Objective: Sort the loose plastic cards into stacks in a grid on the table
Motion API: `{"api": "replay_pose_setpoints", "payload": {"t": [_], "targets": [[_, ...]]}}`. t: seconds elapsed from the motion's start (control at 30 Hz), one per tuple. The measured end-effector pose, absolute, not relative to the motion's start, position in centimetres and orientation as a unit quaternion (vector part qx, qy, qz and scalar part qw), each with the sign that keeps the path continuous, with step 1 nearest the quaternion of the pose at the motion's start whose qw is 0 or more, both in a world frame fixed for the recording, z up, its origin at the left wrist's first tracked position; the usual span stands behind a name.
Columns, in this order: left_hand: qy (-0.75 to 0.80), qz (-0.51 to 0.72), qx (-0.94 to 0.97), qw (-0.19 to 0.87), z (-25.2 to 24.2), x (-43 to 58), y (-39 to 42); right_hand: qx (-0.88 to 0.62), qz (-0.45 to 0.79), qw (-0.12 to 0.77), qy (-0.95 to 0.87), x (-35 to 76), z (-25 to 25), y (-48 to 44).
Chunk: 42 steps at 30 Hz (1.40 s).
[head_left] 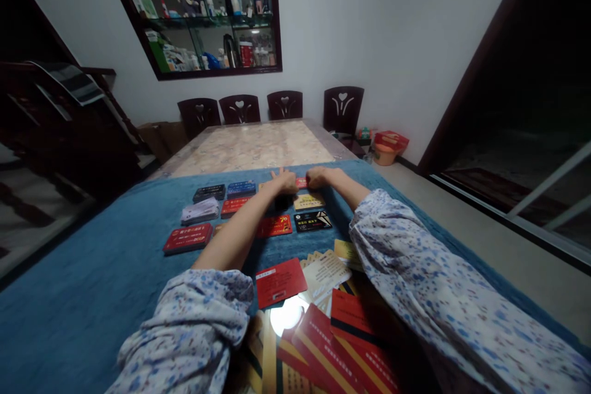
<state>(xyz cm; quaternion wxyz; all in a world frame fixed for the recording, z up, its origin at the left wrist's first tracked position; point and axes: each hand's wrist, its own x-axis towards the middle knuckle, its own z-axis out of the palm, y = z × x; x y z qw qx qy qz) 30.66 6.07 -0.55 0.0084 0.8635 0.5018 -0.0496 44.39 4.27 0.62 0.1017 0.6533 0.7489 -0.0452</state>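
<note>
At the far edge of the blue cloth, a red card [301, 183] lies between my two hands. My left hand [285, 181] is at its left edge, some fingers bent against it and others pointing away. My right hand [317, 176] is curled at its right edge. Both sets of fingertips are partly hidden. Below the hands lie a gold card [309, 201], a black VIP card [313, 221] and a red card with gold print [276, 225]. A dark card [282, 203] is partly covered by my left wrist.
More card stacks stand on the left: black [209, 192], blue [241, 189], pale [200, 212] and red [188, 238]. Close to me is a loose pile of red and gold cards [330, 351]. The blue cloth [115, 258] covers the table's near part; chairs [239, 109] line its far end.
</note>
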Motion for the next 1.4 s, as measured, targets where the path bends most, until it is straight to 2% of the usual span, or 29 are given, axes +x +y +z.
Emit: {"api": "replay_pose_setpoints", "payload": {"t": [0.47,0.73,1.03,1.4], "targets": [[0.469,-0.02,0.882,-0.034,1.4,29.4,3.6,0.647,-0.022,0.08,0.758,45.3,1.6,2.5],[0.43,0.054,0.899,-0.063,2.9,28.5,-1.1,0.64,0.037,0.013,0.767,45.4,3.4,-2.0],[0.371,0.102,0.921,-0.059,1.9,26.7,-6.0,0.591,0.084,-0.042,0.802,44.8,4.1,-9.2],[0.324,0.125,0.938,-0.011,1.1,24.1,-12.7,0.53,0.016,-0.079,0.844,45.0,2.1,-16.2]]}}
